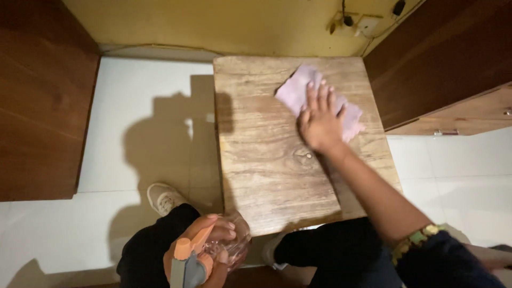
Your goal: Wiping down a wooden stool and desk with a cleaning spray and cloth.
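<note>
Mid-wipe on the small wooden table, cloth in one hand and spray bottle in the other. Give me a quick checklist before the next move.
1. Right hand flat on the pink cloth: ok.
2. Cloth lying on the wooden table, far right part: ok.
3. Left hand has a grip on the clear spray bottle with orange trigger, held off the table near the lap: ok.
4. Liquid left in the bottle: cannot tell.
5. Tabletop wet or dry: cannot tell.
6. Wall socket beyond the table's far edge, apart from the cloth: ok.

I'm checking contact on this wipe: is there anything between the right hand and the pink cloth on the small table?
Nothing visible. The right hand lies flat directly on the pink cloth, pressing it to the wooden table.
</note>
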